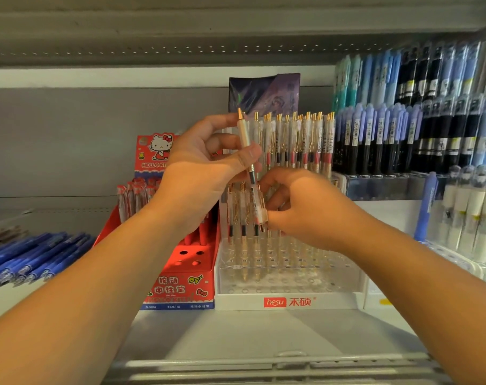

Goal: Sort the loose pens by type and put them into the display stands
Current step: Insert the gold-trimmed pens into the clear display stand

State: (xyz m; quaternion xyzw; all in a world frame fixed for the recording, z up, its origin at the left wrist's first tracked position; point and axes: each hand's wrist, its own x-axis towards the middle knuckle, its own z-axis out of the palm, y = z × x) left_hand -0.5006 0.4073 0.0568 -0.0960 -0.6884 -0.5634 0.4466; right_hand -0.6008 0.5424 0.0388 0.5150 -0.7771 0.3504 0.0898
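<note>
Both hands are up in front of the clear hesu stand [286, 301], sharing one gold-tipped pen [244, 134]. The left hand [197, 173] grips its pale barrel, thumb pressed across the front and fingers curled behind. The right hand [305, 212] pinches the clear lower end just below.

The pen's long axis is near upright, with the top leaning slightly left and the pointed gold end up. It hangs over the stand's left middle rows, right in front of the racked pens [300, 140] of the same kind. Those show clips and gold buttons on top, so the held pen looks reversed. My guess is it needs a flip before going in.

Empty holes [292, 262] lie straight below and toward the front of the stand. The right hand is nearer to them. A few racked pens on the stand's left side sit close to the pinched end and could get knocked.

Left of the stand is a red Hello Kitty stand [180, 290], part filled. Further left, loose blue pens [33, 254] lie flat on the shelf. Right of the stand are blue and black pen racks [403, 134].
</note>
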